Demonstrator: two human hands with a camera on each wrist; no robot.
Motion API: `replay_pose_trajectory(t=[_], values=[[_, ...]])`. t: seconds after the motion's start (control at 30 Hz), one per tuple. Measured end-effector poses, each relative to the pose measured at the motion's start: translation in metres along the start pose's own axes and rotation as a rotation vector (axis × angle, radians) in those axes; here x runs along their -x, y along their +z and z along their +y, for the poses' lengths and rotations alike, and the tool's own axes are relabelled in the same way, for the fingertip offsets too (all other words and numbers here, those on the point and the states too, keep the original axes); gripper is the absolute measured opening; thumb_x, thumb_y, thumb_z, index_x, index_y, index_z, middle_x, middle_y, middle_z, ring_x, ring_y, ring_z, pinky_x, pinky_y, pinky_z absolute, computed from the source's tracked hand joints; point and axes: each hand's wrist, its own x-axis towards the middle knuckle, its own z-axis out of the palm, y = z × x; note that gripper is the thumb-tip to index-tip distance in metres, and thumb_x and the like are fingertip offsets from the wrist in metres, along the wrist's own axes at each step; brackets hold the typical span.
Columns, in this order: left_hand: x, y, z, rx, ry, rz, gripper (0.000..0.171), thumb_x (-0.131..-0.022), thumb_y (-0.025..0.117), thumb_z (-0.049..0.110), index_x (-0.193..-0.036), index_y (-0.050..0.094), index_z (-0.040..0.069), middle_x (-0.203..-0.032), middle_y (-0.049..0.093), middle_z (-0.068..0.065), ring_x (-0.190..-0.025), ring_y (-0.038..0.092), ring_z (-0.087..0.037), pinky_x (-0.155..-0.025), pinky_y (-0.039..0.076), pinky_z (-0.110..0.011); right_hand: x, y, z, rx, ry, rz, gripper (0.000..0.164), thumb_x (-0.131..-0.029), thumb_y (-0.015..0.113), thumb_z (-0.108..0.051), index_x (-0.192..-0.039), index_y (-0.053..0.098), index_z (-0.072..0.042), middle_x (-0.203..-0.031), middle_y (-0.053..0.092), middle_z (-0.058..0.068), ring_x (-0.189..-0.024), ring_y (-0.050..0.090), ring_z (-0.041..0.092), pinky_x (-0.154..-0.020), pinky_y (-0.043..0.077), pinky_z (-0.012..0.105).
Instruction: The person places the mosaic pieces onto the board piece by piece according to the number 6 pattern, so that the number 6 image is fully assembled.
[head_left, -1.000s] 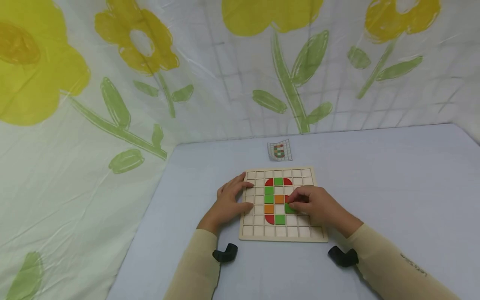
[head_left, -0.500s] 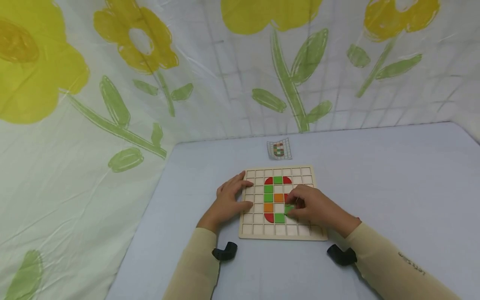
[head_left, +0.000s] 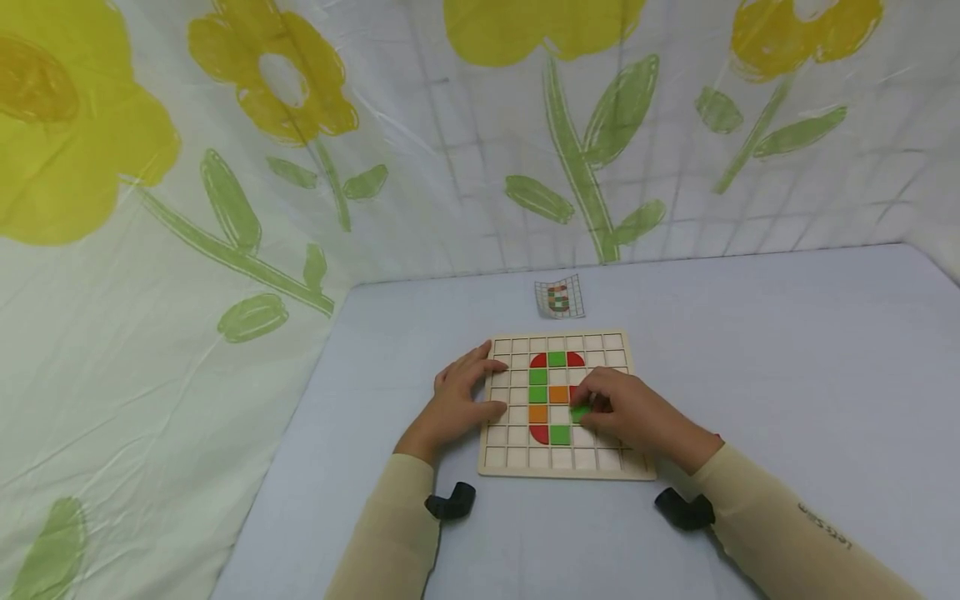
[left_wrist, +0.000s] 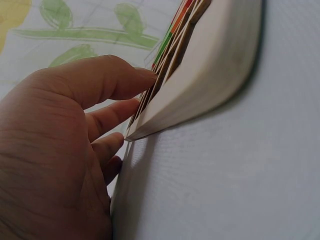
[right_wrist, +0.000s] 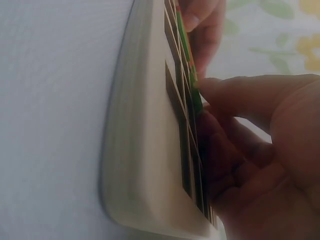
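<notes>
A square wooden grid board (head_left: pixel 517 460) lies on the table, with red, green and orange tiles set in its cells. My left hand (head_left: pixel 461 404) rests on the board's left edge, fingers spread and thumb on the rim. In the left wrist view the left hand (left_wrist: pixel 65 115) touches the board's side and grid. My right hand (head_left: pixel 626 408) is over the right part of the pattern, thumb and forefinger pinching a green square tile (head_left: pixel 579 414). A red tile beside it is partly covered by the fingers. In the right wrist view the thumb touches the green tile (right_wrist: pixel 196 97).
A small pattern card (head_left: pixel 559 297) with a matching coloured grid lies behind the board. Black wrist mounts (head_left: pixel 452 502) show at both sleeves. A white cloth with flowers (head_left: pixel 592 158) hangs behind the pale table (head_left: pixel 787 350).
The right thumb and forefinger have shifted slightly about the green tile, spreading a little and then drawing in. My left hand and the board keep their places.
</notes>
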Motion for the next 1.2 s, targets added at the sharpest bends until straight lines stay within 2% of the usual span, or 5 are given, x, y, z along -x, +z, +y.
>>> replay_pose_trajectory(t=[0.37,0.63,0.9,1.07,1.2], values=[[0.0,0.0,-0.001,0.002,-0.004,0.002,0.056,-0.089,0.079,0.029,-0.144,0.067,0.021,-0.177,0.028,0.003,-0.163,0.019,-0.024,-0.125,0.004,-0.055,0.0,-0.001,-0.006,-0.065,0.009,0.023,0.008,-0.106,0.071,-0.011,-0.114,0.074,-0.012,-0.112,0.069,-0.004,-0.097,0.062,0.02,-0.086,0.056,0.036],[-0.001,0.0,0.0,0.006,0.002,-0.001,0.056,-0.089,0.079,0.028,-0.144,0.067,0.02,-0.177,0.028,0.003,-0.162,0.02,-0.024,-0.125,0.004,-0.055,0.0,-0.003,-0.005,-0.106,0.024,0.032,0.012,-0.11,0.066,-0.017,-0.117,0.075,-0.011,-0.105,0.069,-0.001,-0.094,0.058,0.023,-0.08,0.051,0.034],[-0.001,0.0,0.0,0.009,0.007,0.0,0.056,-0.089,0.079,0.028,-0.143,0.067,0.02,-0.177,0.028,0.003,-0.162,0.02,-0.024,-0.125,0.004,-0.055,0.0,-0.006,-0.009,-0.279,0.082,0.051,0.027,-0.115,0.058,-0.029,-0.122,0.069,-0.006,-0.107,0.07,0.009,-0.098,0.063,0.028,-0.087,0.056,0.041],[-0.001,0.0,-0.001,0.002,0.001,0.004,0.056,-0.089,0.079,0.028,-0.143,0.067,0.021,-0.178,0.027,0.004,-0.162,0.019,-0.023,-0.125,0.004,-0.055,0.001,-0.01,-0.013,-0.423,0.101,0.053,0.043,-0.119,0.045,-0.035,-0.13,0.065,0.002,-0.113,0.07,0.015,-0.105,0.066,0.033,-0.092,0.059,0.041],[-0.001,0.001,-0.001,0.002,-0.005,0.007,0.056,-0.088,0.08,0.028,-0.143,0.067,0.022,-0.177,0.027,0.005,-0.162,0.019,-0.023,-0.125,0.004,-0.054,0.002,-0.015,-0.016,-0.5,0.08,0.038,0.056,-0.121,0.034,-0.039,-0.142,0.058,0.006,-0.118,0.069,0.019,-0.109,0.066,0.038,-0.092,0.059,0.039]])
